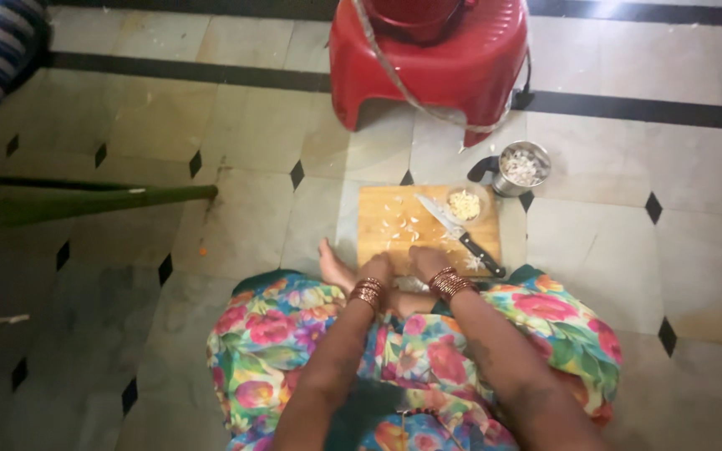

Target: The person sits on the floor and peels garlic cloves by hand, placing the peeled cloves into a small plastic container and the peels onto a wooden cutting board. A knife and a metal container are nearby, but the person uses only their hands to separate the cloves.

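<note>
Rectangular wooden cutting board on tiled floor, white chopped bits scattered. Left hand, right hand at near edge, close together; grip cannot tell. Black-handled knife lies on board beside small glass bowl; steel jar, red plastic stool beyond.

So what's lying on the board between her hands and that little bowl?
In the head view, a black-handled knife lies diagonally on the wooden cutting board, between the right hand and the small bowl, among scattered white peelings.

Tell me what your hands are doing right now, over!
Left hand and right hand together at near edge of wooden cutting board, grip unclear. Knife lying on board, untouched. Small bowl and steel cup beyond.
</note>
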